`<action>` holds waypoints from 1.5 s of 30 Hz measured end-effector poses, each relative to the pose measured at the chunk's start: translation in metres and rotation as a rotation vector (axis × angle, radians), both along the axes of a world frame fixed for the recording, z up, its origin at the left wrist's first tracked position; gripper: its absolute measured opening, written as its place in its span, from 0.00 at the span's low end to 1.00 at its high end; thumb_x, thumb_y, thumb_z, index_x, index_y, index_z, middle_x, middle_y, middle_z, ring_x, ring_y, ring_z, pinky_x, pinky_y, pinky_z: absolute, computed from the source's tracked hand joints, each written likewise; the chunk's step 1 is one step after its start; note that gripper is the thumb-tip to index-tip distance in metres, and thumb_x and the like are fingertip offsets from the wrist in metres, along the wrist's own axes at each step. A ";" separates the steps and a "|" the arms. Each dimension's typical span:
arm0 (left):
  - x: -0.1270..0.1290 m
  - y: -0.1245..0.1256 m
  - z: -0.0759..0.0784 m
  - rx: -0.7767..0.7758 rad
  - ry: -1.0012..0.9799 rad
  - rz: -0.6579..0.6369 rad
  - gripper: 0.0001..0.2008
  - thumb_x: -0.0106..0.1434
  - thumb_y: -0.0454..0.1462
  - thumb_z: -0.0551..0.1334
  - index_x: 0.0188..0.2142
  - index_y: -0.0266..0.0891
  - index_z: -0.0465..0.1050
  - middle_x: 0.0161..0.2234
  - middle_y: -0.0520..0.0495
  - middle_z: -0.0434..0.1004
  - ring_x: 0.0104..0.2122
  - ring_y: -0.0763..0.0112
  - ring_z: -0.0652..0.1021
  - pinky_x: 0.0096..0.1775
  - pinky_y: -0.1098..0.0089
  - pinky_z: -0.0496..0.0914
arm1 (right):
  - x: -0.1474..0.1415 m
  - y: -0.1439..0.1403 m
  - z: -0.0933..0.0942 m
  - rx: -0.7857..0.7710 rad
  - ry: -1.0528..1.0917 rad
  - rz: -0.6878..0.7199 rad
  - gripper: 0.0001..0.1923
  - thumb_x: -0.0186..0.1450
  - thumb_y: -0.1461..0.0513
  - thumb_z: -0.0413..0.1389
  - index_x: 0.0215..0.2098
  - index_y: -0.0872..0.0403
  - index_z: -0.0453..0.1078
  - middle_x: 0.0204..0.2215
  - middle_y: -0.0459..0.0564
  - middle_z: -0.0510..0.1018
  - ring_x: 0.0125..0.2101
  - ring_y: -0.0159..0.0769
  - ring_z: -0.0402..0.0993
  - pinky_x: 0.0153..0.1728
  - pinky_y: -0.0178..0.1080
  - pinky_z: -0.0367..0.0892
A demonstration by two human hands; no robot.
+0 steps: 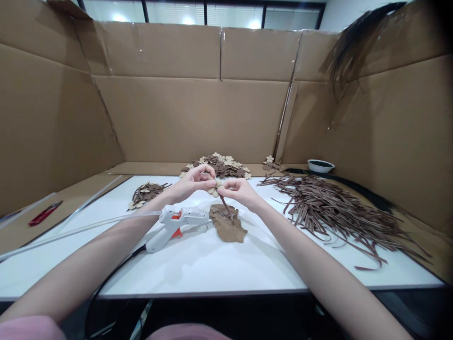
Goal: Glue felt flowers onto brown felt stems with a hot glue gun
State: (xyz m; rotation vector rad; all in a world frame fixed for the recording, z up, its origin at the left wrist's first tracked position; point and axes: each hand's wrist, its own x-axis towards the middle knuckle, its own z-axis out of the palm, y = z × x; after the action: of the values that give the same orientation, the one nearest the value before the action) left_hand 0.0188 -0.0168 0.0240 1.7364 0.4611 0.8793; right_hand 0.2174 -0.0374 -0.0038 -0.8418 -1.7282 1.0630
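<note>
My left hand (194,181) and my right hand (238,189) meet above the middle of the white worktop (219,264), fingertips almost touching. Between them I hold a small cream flower piece (214,187), pinched in the closed grip of my left fingers, while my right grip is shut on a thin brown stem strip (225,205) that slants down from the flower toward the worktop. How the stem joins the flower is too small to tell.

Just below my hands lies a flat brown scrap (228,225), irregular in outline, and the lower end of the stem hangs over its top edge. Beside that scrap, to its left, a white glue gun (173,225) with an orange trigger rests on its side, nozzle pointing toward the scrap, and its dark cord runs off the near edge.

Farther back, behind my hands, sits a heap of brown and cream flower cutouts (219,166); a smaller pile of cutouts (146,192) lies to the left of my left wrist. A wide tangle of long brown strips (329,208) covers the right side of the worktop, with a small white bowl (320,165) beyond it. Red-handled scissors (44,213) lie well apart at the far left, on cardboard. Cardboard walls (191,113) enclose the whole worktop.
</note>
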 end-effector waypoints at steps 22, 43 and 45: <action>0.001 0.004 -0.002 -0.007 -0.040 0.021 0.13 0.58 0.36 0.66 0.39 0.38 0.64 0.26 0.51 0.74 0.26 0.74 0.75 0.30 0.73 0.66 | -0.001 -0.003 0.002 -0.005 0.016 0.019 0.14 0.53 0.54 0.63 0.27 0.58 0.74 0.27 0.50 0.78 0.27 0.34 0.72 0.31 0.36 0.66; -0.001 0.000 0.000 0.090 0.041 0.052 0.14 0.58 0.36 0.67 0.41 0.37 0.65 0.27 0.50 0.76 0.28 0.72 0.75 0.34 0.72 0.68 | -0.004 -0.005 0.001 0.112 0.012 0.066 0.16 0.60 0.52 0.58 0.32 0.58 0.72 0.29 0.51 0.77 0.30 0.33 0.72 0.33 0.34 0.66; 0.000 0.001 -0.001 0.090 0.043 0.045 0.14 0.58 0.36 0.66 0.41 0.37 0.64 0.27 0.50 0.76 0.28 0.73 0.75 0.33 0.72 0.68 | -0.003 -0.006 0.001 0.133 -0.011 0.066 0.16 0.61 0.52 0.57 0.33 0.58 0.72 0.30 0.51 0.77 0.29 0.32 0.71 0.31 0.33 0.65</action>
State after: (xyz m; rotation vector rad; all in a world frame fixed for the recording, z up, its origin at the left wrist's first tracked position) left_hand 0.0184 -0.0158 0.0232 1.8364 0.4980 0.9080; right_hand 0.2139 -0.0433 -0.0023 -0.7127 -1.8251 0.9759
